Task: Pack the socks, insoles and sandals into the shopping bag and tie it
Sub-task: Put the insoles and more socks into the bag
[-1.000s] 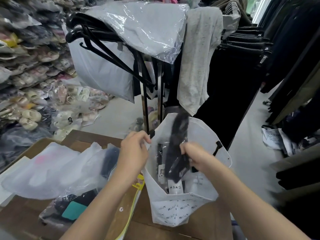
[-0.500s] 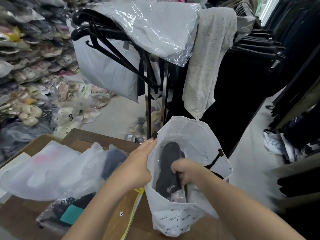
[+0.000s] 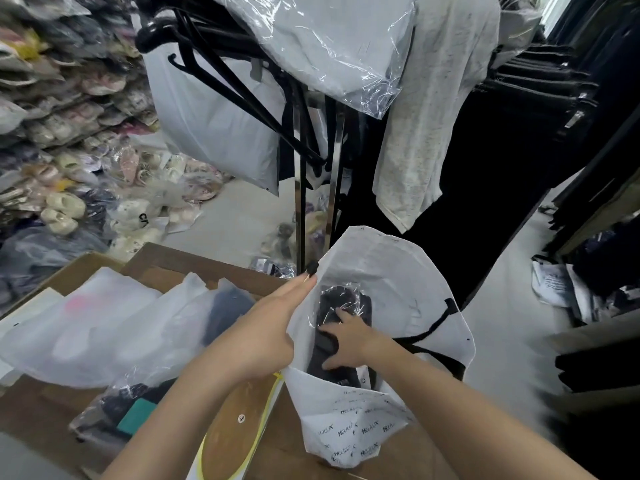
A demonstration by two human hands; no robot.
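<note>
A white shopping bag (image 3: 388,271) with black cord handles and printed lettering stands open on the wooden table. My left hand (image 3: 273,327) grips its left rim and holds the mouth apart. My right hand (image 3: 346,337) reaches inside the bag, fingers spread on a black item in clear wrap (image 3: 341,299), pressing it down. A tan insole in a yellow-edged packet (image 3: 235,424) lies on the table under my left forearm. To the left lie a clear packet of dark socks with a teal label (image 3: 131,410) and frosted bags (image 3: 114,327) with sandals inside.
The wooden table (image 3: 31,410) has a cardboard box (image 3: 72,271) at its far left edge. A clothes rack (image 3: 301,188) with black hangers and plastic-covered garments stands just behind the bag. Bagged shoes are piled on the floor at left. Dark clothing hangs at right.
My right hand has pushed the black item from above the bag's mouth down into the bag. Its grip has loosened into spread fingers. My left hand stays on the rim.
</note>
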